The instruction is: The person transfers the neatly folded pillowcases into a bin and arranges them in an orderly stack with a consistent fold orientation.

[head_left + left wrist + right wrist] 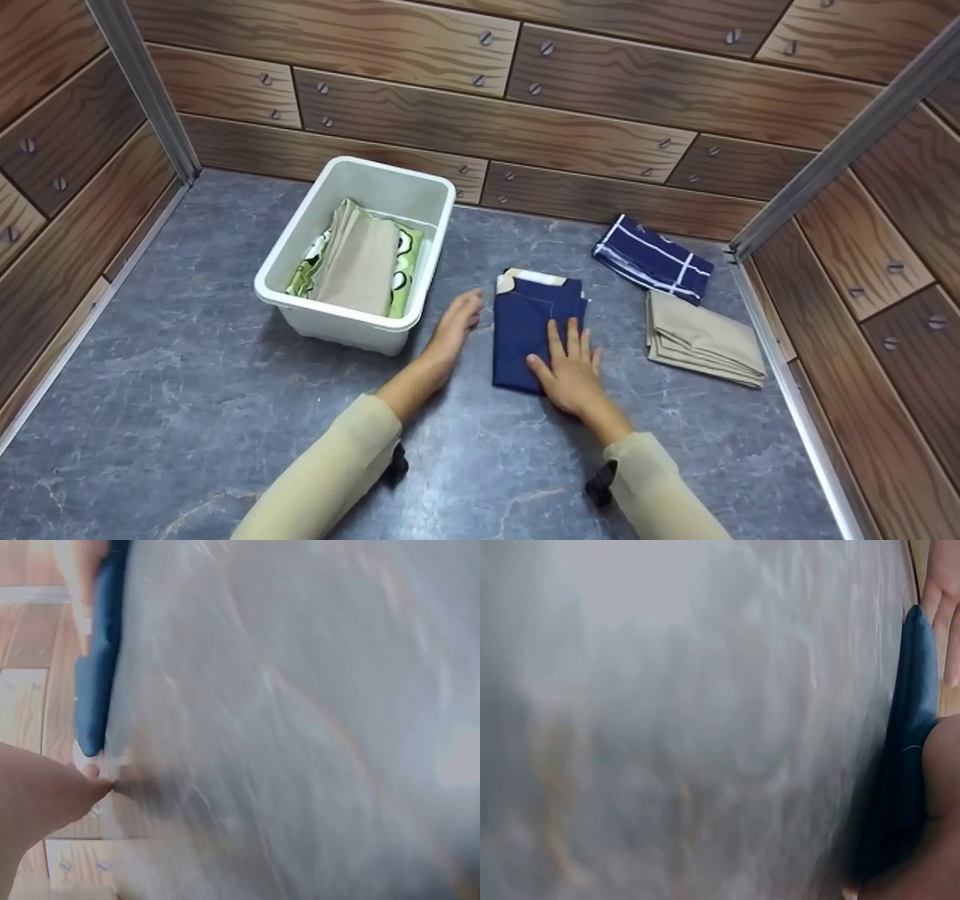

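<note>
A folded navy cloth [521, 330], with a white and tan patch along its far edge, lies flat on the floor before me. My right hand [571, 375] rests on its right half, fingers spread. To the left of the cloth, my left hand [454, 326] hovers with nothing in it, its fingers loosely bent. The left wrist view shows the navy cloth [101, 652] edge-on beyond the left hand [45, 791]. In the right wrist view, the right hand [943, 772] presses on the cloth [911, 705].
A white plastic bin [352, 319] at the left holds a beige folded cloth [360, 262] over a green patterned one [405, 259]. On the right lie a navy cloth with white stripes [652, 259] and a beige folded cloth [701, 337]. Wood-patterned walls [420, 105] enclose the grey floor.
</note>
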Motion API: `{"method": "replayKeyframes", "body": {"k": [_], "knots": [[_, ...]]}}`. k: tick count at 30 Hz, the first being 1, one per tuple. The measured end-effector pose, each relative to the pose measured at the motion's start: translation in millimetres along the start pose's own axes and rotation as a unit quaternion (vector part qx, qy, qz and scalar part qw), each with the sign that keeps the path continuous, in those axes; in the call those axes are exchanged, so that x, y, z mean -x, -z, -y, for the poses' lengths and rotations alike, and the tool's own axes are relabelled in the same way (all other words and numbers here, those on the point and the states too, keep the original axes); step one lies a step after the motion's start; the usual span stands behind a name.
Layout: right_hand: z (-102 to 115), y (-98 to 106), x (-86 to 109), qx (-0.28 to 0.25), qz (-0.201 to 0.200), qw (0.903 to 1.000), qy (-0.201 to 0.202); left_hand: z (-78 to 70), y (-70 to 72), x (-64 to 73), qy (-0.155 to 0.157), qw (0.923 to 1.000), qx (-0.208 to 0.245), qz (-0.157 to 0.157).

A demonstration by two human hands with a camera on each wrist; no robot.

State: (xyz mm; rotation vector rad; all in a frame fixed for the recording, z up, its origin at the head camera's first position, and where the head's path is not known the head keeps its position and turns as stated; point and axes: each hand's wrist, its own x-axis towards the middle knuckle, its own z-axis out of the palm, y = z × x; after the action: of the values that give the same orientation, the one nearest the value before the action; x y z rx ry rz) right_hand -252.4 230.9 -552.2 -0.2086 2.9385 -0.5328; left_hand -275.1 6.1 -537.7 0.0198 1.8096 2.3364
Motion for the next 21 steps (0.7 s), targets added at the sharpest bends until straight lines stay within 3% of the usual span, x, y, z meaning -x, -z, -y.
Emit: {"method": "replayKeyframes", "body": {"k": [3, 5, 9, 12, 14, 17, 21], "knots": [[7, -2, 3.1, -0.019, 0.01, 0.9997, -0.009, -5.6, 6.9, 8.3, 0.074, 0.9925, 0.095, -0.022], [10, -3, 4.3, -0.035, 0.007, 0.9993, -0.011, -8.3, 11.1, 14.4, 0.105, 0.9844, 0.139, -0.026], [9, 0, 5.4, -0.079, -0.011, 0.9968, -0.009, -10.0, 17.3, 21.1, 0.137, 0.9715, 0.193, -0.013], [5, 4, 6.6, -0.137, -0.058, 0.9887, -0.014, -11.0, 20.4, 22.8, 0.149, 0.967, 0.207, 0.004], [2, 9, 7.7, -0.183, -0.098, 0.9779, -0.02, -11.7, 22.4, 23.5, 0.152, 0.9662, 0.208, 0.012], [-2, 17, 9.7, -0.258, -0.148, 0.9543, -0.032, -12.8, 25.0, 24.1, 0.154, 0.9665, 0.205, 0.019], [-4, 29, 14.6, -0.367, -0.154, 0.9157, -0.057, -14.1, 26.1, 23.2, 0.155, 0.9657, 0.208, 0.017]]}}
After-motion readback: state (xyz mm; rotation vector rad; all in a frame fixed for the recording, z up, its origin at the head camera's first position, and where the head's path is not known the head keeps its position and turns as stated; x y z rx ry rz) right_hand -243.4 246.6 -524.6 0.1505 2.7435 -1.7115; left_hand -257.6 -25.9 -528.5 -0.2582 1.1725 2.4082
